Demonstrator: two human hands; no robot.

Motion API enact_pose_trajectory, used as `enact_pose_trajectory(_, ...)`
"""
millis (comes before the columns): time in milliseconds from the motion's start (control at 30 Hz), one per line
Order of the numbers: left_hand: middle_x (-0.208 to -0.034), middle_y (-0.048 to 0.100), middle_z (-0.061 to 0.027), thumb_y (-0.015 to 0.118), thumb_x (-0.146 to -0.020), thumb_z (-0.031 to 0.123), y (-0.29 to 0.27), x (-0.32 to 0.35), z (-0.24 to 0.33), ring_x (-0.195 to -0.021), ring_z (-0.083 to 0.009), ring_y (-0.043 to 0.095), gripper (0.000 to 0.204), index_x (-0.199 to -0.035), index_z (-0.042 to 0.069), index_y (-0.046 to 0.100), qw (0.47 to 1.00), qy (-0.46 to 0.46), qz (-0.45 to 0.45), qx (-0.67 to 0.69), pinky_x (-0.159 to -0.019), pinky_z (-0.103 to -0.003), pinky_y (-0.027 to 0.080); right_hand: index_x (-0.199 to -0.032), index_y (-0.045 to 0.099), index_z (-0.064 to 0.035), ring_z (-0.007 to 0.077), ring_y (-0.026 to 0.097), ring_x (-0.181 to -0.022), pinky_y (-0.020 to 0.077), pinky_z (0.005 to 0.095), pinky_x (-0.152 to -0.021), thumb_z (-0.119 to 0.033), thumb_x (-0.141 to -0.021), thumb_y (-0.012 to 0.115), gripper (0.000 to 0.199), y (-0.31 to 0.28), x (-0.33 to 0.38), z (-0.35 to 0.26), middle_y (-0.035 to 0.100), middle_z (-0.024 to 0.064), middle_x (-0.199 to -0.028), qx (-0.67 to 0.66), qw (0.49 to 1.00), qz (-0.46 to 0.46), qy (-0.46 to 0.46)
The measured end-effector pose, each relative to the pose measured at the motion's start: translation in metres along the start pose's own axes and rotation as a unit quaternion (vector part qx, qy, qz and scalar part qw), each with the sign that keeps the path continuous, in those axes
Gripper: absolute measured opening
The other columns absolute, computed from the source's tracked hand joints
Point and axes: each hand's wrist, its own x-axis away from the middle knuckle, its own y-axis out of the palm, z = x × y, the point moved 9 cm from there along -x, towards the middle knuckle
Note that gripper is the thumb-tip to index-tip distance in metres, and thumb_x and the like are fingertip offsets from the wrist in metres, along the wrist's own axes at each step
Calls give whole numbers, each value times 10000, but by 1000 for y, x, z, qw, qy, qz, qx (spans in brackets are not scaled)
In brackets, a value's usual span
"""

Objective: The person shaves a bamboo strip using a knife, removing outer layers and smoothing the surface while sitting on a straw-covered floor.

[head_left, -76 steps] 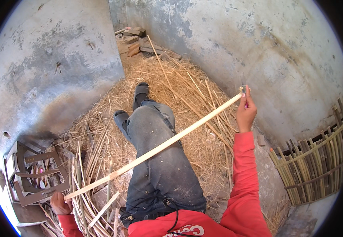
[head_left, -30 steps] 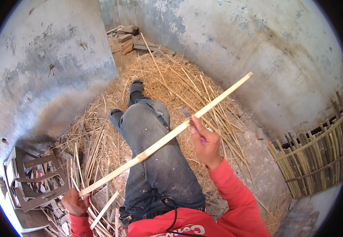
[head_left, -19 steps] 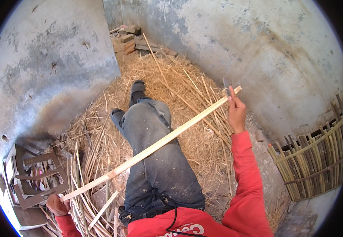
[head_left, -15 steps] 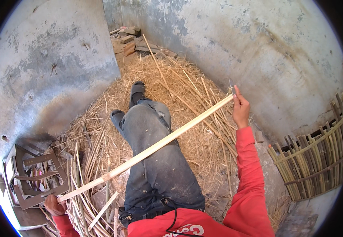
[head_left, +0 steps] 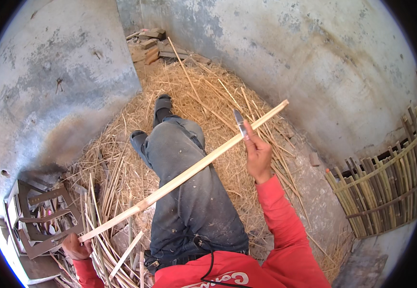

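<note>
Bamboo is what I have in my hands. It is a long, thin bamboo strip (head_left: 184, 175) that lies slanted across my lap, from near left to far right. My left hand (head_left: 76, 247) is closed tight on the near end, low down on the left. My right hand (head_left: 257, 152) is closed around a small knife (head_left: 239, 123), and the blade rests on the strip not far from the far tip.

I think I am shaving the strip to make it thin and smooth. The next move calls for a steady push of the blade along the strip, with the left hand holding the near end firm so the strip does not wobble. The blade should stay flat and point away from my legs (head_left: 184, 192).

I sit on the ground with my legs stretched out on a heap of dry straw (head_left: 122, 163). More cut strips (head_left: 102, 211) lie in a pile on my left. Beside them sits a metal stand (head_left: 40, 221) with bars. Rough grey walls (head_left: 314, 53) stand close around me. On the right there is a half-made woven bamboo fence piece (head_left: 381, 192). Some bricks (head_left: 148, 43) lie in the far corner.
</note>
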Motion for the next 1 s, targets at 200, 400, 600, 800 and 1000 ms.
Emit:
enact_pose_trajectory(200,-541,291,-119,576,-947,656,2,-24,48,-434,-336,337,696,-618,89,340,999,-24,-5,43,-463,-459,243,-1462,593,-108,72,546,-617,472,269,-582,-84,-1040,572,424,8,15,-29,759,201,-1158,-2,1000,0,-25)
enact_pose_trajectory(400,-517,297,-94,602,-944,665,-5,-67,111,-408,-302,322,718,-601,100,322,999,-13,-16,43,-436,-422,247,-1444,608,-96,165,570,-523,482,352,-537,-73,-1032,557,416,49,39,-71,745,260,-983,-82,979,3,-187)
enact_pose_trajectory(600,-527,323,-147,670,-931,556,6,-96,145,-442,-381,360,653,-625,71,359,988,-65,-85,110,-478,-473,274,-1446,610,-95,162,559,-506,459,346,-519,-78,-1005,596,441,65,57,-108,626,200,-695,-75,982,-80,-156)
enact_pose_trajectory(800,-489,350,-149,677,-937,553,8,-77,125,-416,-359,405,649,-603,70,400,978,-73,-140,133,-451,-467,295,-1460,592,-46,93,415,-495,387,285,-489,-170,-960,720,531,32,32,-110,537,68,-603,-58,986,-40,-150)
enact_pose_trajectory(1000,-507,409,-199,673,-945,511,1,-72,116,-466,-439,456,608,-619,42,462,963,-98,-194,158,-483,-492,324,-1490,564,-64,57,401,-508,349,265,-458,-242,-899,818,668,26,6,-97,463,-11,-581,14,995,-1,-97)
